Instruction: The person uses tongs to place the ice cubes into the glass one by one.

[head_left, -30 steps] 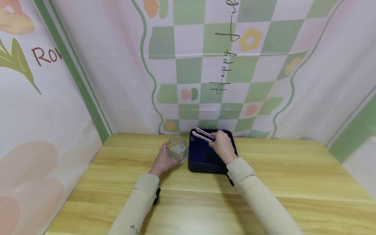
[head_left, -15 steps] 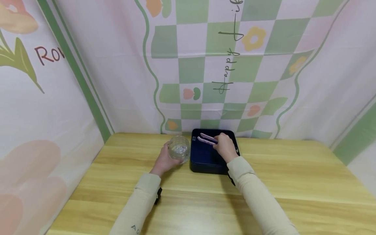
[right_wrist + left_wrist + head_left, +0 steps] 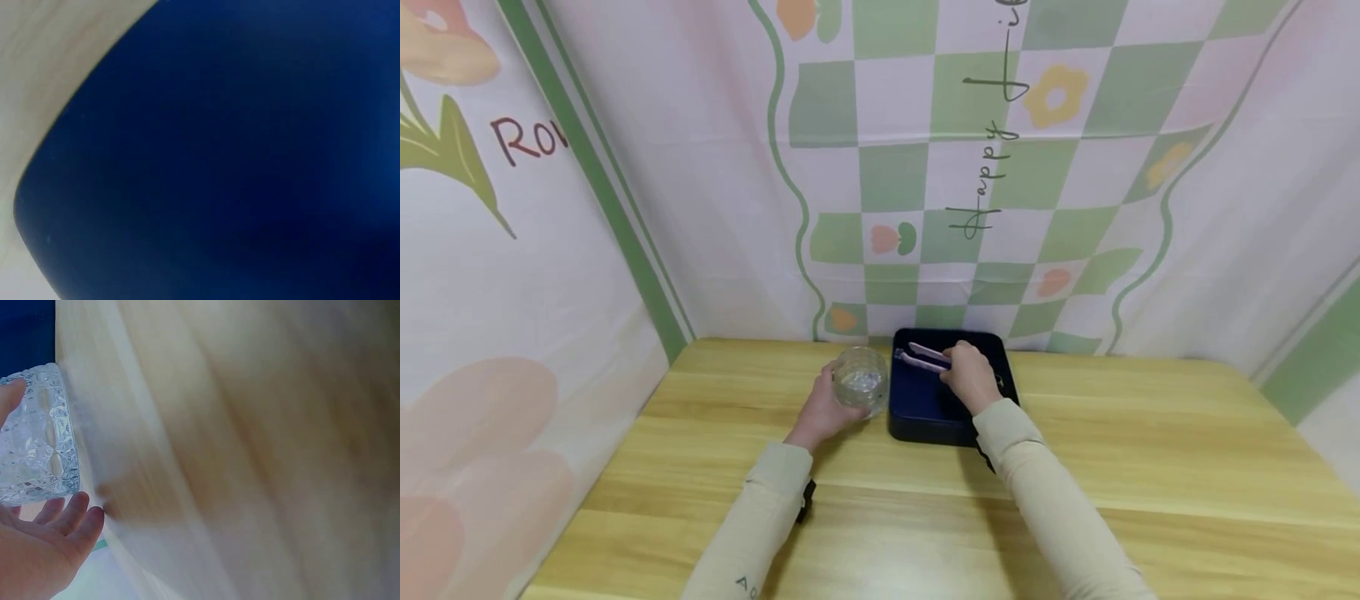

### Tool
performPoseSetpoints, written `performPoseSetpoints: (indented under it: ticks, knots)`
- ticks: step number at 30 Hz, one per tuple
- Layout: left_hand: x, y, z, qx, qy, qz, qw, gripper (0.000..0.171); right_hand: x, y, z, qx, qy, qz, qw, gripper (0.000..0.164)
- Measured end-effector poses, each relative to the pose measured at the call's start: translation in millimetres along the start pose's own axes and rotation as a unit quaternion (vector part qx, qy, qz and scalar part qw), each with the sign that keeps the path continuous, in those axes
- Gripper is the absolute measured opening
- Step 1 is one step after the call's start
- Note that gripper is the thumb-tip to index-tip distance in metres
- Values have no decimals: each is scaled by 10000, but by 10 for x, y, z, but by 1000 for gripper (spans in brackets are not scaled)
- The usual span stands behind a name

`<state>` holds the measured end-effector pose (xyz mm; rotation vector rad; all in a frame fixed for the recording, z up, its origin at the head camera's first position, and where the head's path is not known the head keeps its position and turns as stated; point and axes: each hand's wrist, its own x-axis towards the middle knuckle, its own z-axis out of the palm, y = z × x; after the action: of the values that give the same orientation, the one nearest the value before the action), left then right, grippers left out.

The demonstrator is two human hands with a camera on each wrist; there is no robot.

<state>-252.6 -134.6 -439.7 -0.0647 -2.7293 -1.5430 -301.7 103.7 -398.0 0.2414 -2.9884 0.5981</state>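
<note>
My left hand (image 3: 826, 414) holds a clear glass (image 3: 861, 385) upright just left of a dark blue tray (image 3: 917, 429). Clear shiny bits show inside it. In the left wrist view, the thumb lies against the patterned glass (image 3: 40, 437), with the fingers at its other side. Over the tray, my right hand (image 3: 968, 373) grips pale pink-purple tongs (image 3: 925, 362), tips pointing left and spread apart. Close to the lower tip, in the tray's back left corner, is a small clear piece (image 3: 898, 354); contact cannot be told. The blue tray (image 3: 219, 137) fills the right wrist view, without the hand.
A small shiny thing (image 3: 999, 382) lies near the tray's right side, partly behind my right hand. The wooden table (image 3: 880, 525) extends toward me and to both sides. A patterned cloth (image 3: 895, 175) hangs directly behind the tray.
The tongs have come down into the tray, and their tips are now beside the small clear piece at the left. My left hand stays on the glass; the head view has shifted slightly.
</note>
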Motion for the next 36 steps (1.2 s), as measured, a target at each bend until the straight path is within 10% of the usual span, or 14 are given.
performPoseSetpoints:
  ticks: [23, 36]
  knots:
    - [9, -27, 25, -9, 84, -18, 10000, 100, 62, 18, 73, -485, 124, -959, 9941, 32]
    - [1, -17, 31, -36, 120, 5, 9999, 100, 35, -4, 27, -186, -100, -714, 9972, 31]
